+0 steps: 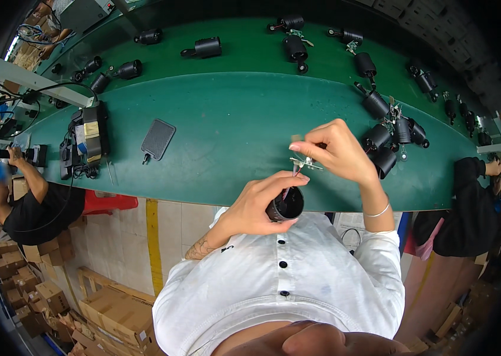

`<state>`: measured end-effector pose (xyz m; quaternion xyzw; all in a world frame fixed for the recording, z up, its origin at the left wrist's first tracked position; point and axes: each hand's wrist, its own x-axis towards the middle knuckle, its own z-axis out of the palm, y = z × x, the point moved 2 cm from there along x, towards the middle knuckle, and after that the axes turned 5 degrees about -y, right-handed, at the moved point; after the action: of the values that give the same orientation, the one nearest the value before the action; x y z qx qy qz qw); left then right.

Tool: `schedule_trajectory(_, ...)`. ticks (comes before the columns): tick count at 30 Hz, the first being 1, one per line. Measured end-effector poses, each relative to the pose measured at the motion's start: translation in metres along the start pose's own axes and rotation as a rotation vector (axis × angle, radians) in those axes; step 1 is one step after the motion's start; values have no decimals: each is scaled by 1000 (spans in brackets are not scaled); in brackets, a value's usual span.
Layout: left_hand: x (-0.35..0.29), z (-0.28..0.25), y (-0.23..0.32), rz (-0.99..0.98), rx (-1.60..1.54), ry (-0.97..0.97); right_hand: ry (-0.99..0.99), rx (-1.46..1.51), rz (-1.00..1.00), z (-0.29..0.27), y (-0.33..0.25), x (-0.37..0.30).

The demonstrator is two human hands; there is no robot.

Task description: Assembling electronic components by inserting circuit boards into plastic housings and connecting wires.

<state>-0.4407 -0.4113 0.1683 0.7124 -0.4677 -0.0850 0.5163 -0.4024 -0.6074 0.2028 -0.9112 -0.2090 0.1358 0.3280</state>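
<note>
My left hand (255, 203) is closed around a black cylindrical housing (289, 205), its open end facing up and tilted toward my right hand. Thin wires (298, 176) rise from the opening to a small circuit board (307, 164) just above it. At the board, my right hand (338, 151) is closed in a pinch, its thumb and fingers on the board's upper side. A blurred tan piece (296, 139) shows beside the thumb tip; what it is, I cannot tell. My left index finger reaches close to the wires. The inside of the housing is dark.
Several black housings with boards (401, 130) lie clustered at the right of the green table (221, 130); more stand along the raised back strip. A dark flat pad (158, 140) and a black device (93, 133) lie left. Co-workers sit at both sides (40, 204), (461, 207).
</note>
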Motion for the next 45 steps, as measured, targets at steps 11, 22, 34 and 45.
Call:
schedule_trajectory(11,-1,1,-8,-33,-285,197,432,1218,-158,44,10,-6)
schedule_trajectory(22,-4,1,-10,-255,-229,309,824,691,-243,26,2,-25)
schedule_trajectory(34,12,-4,0,-298,-135,422,851,197,-507,35,-41,-42)
schedule_trajectory(45,19,-9,2,43,66,462,666,146,-505,42,-59,-39)
